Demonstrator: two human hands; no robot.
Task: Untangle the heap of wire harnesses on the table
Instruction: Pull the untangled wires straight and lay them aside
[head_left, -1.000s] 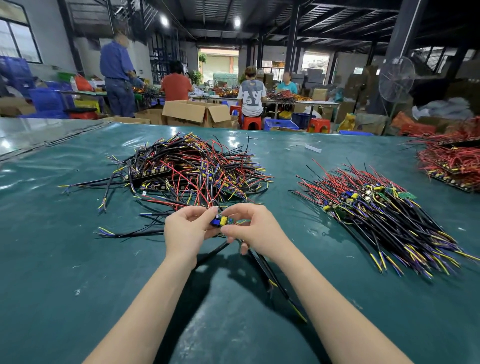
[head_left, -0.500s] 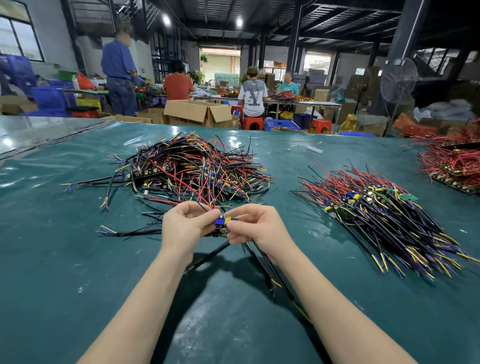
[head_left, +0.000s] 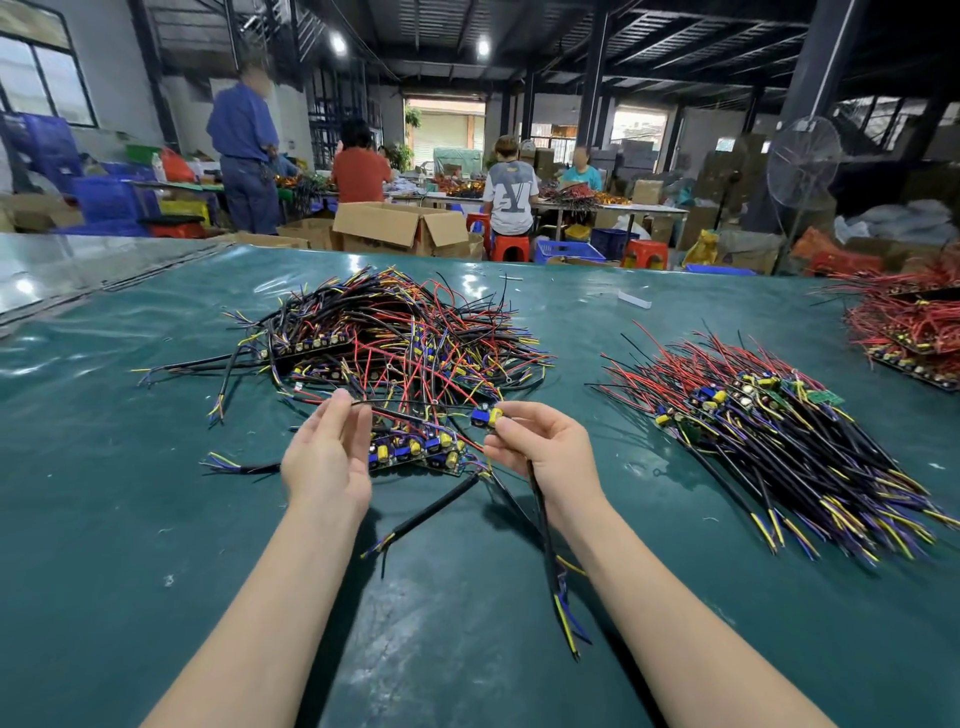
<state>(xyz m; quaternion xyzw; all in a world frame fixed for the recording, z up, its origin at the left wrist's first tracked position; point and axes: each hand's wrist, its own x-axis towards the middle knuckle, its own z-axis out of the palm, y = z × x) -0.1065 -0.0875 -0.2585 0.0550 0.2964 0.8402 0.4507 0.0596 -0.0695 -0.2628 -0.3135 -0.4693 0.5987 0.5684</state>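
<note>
Right hand (head_left: 545, 457) is pinching one harness (head_left: 487, 415) at the heap's (head_left: 395, 332) 5 o'clock edge. Left hand (head_left: 324, 462) is touching a wire (head_left: 363, 404); I cannot tell whether it is gripping. A sorted pile (head_left: 769, 436) is lying at 3 o'clock, and most of the heap is awaiting untangling.

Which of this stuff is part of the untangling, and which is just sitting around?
In the job: tangled heap, harness pinched by the right hand, left hand, neat pile on the right.
Lying about: cardboard box, fan, red stools, blue crates.
</note>
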